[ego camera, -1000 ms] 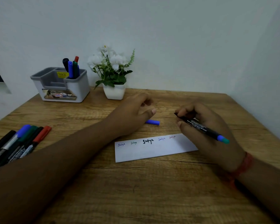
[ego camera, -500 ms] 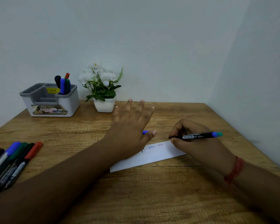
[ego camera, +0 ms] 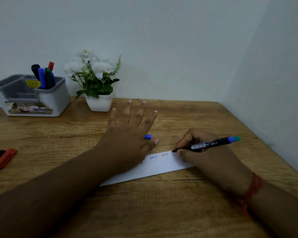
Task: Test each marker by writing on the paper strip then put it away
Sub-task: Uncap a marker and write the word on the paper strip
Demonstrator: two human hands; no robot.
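A white paper strip (ego camera: pixel 159 166) lies on the wooden table (ego camera: pixel 162 212), with small written words in blue and red showing. My left hand (ego camera: pixel 129 133) lies flat on the strip's left part, fingers spread and straight. My right hand (ego camera: pixel 205 153) grips a black marker (ego camera: pixel 208 144) with a blue-green end, its tip touching the strip's far right corner. A blue cap (ego camera: pixel 148 136) peeks out on the table behind my left hand. Loose markers (ego camera: pixel 0 159), red, black and green, lie at the left edge. Several markers (ego camera: pixel 43 75) stand in a grey organizer (ego camera: pixel 31 98).
A white pot of white flowers (ego camera: pixel 96 83) stands next to the organizer at the back. Walls close the table at the back and on the right.
My left hand opened and came down flat on the strip. My right hand swung the marker level and brought its tip onto the strip's right end. The view shifted left and down.
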